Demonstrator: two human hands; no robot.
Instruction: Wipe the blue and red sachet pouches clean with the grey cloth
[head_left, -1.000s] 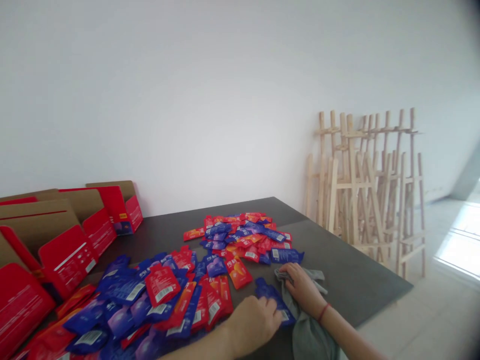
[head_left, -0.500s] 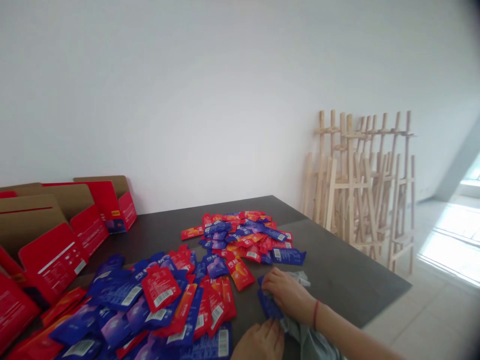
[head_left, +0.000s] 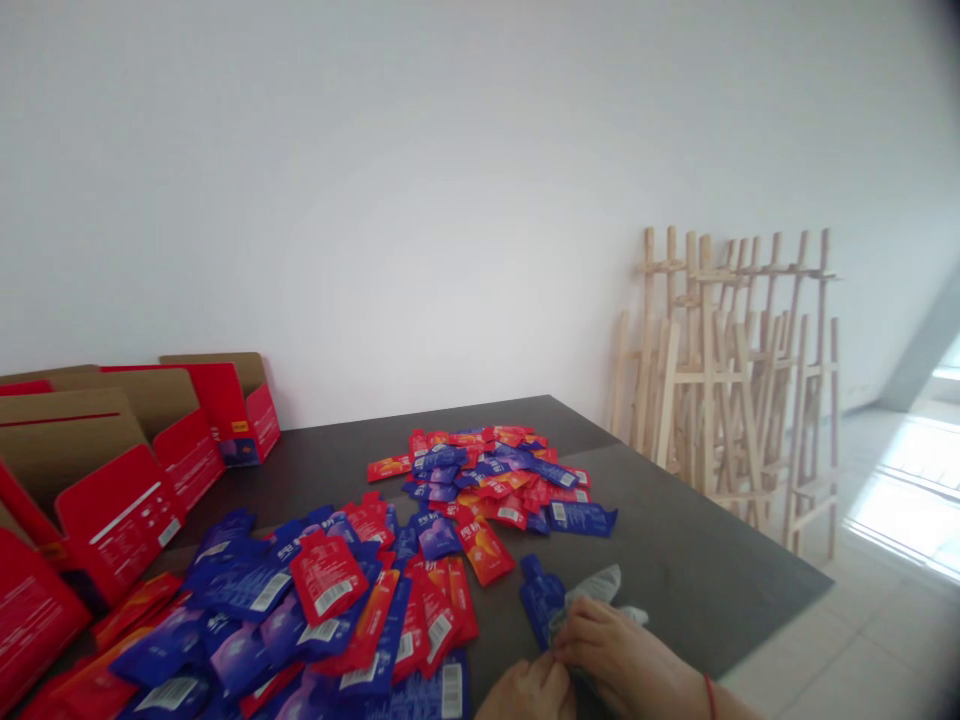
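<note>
A blue spouted pouch [head_left: 541,600] lies on the dark table just beyond my hands, its narrow neck pointing away from me. My left hand [head_left: 529,690] has its fingers curled at the pouch's near end, which is mostly hidden. Over the pouch's right side, my right hand [head_left: 619,650], with a red cord at the wrist, is closed on a crumpled grey-green cloth [head_left: 596,585]. Part of the cloth sticks out beyond the right fingers, and the fingertips of both hands meet.
Red and blue pouches are heaped at the left front [head_left: 330,580], with a second heap [head_left: 487,470] farther back. Open red cardboard boxes [head_left: 120,520] stand along the left. The table's right edge [head_left: 697,490] slants past wooden easels [head_left: 705,380] leaning by the white wall.
My right hand has drawn back toward me and my left hand, pulling the cloth partly off the blue pouch. The pouch's neck and upper part are now uncovered.
</note>
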